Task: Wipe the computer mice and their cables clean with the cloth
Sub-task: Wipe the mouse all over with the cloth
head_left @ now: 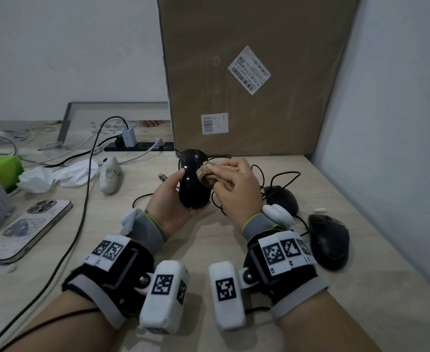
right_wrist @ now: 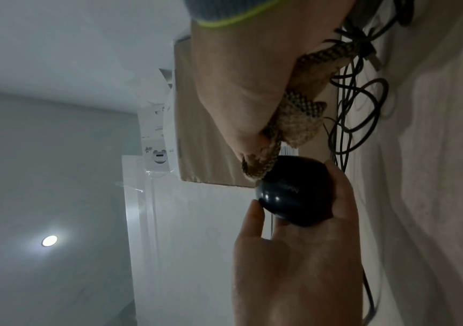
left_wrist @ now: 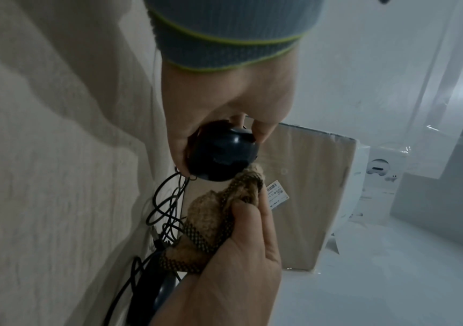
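Observation:
My left hand (head_left: 169, 196) grips a glossy black mouse (head_left: 192, 184) and holds it upright above the table, thumb on its left side. My right hand (head_left: 234, 184) holds a bunched tan cloth (head_left: 207, 174) with a dark woven edge and presses it against the mouse's upper right side. In the left wrist view the cloth (left_wrist: 216, 218) touches the mouse (left_wrist: 222, 158) from below. In the right wrist view the cloth (right_wrist: 294, 123) meets the mouse (right_wrist: 294, 194) at its top. The mouse's cable joins a tangle of black cables (head_left: 272, 179) on the table. Two more black mice (head_left: 283, 199) (head_left: 329, 241) lie at the right.
A big cardboard box (head_left: 254, 72) stands against the back wall, and a wall closes the right side. To the left are a phone (head_left: 26, 227), crumpled tissue (head_left: 56, 176), a white object (head_left: 110, 179), a power strip (head_left: 137, 147) and a long black cable (head_left: 82, 199).

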Available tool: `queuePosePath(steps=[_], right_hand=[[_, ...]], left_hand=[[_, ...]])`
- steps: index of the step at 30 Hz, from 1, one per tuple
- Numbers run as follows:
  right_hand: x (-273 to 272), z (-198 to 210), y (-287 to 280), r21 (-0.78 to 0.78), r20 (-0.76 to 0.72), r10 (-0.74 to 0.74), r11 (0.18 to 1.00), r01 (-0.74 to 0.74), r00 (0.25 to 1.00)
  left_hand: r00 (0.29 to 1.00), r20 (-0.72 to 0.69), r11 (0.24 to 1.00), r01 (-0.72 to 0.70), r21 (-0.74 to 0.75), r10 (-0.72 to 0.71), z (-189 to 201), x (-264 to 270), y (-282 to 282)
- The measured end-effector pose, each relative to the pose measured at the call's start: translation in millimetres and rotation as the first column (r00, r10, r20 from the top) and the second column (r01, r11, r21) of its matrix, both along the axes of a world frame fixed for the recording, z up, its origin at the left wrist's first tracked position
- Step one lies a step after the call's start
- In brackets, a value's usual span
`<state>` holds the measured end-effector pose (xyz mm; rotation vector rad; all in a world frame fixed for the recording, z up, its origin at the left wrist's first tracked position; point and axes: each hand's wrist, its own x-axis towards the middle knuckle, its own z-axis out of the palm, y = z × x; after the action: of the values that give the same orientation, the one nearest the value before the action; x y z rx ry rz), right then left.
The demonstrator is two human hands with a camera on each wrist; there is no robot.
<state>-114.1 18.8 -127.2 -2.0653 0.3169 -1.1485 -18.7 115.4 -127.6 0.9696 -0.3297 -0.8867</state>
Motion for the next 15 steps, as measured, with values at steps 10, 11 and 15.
queuePosePath(steps=[10,11,15], right_hand=[[2,-5,-15,-0.084,-0.124,-0.165,0.984,0.155,0.978],[1,-5,-17,-0.060,-0.120,-0.177,0.983,0.171,0.977],[2,-6,-20,0.047,-0.096,-0.173,0.983,0.178,0.980]], left_hand=[[0.970,0.190,0.986,0.134,0.102,-0.152,-4,-14,1],[0.966,0.198,0.983,0.147,0.107,-0.166,-5,-15,1],[0.969,0.173,0.981,0.156,0.112,-0.174,-5,-15,0]])
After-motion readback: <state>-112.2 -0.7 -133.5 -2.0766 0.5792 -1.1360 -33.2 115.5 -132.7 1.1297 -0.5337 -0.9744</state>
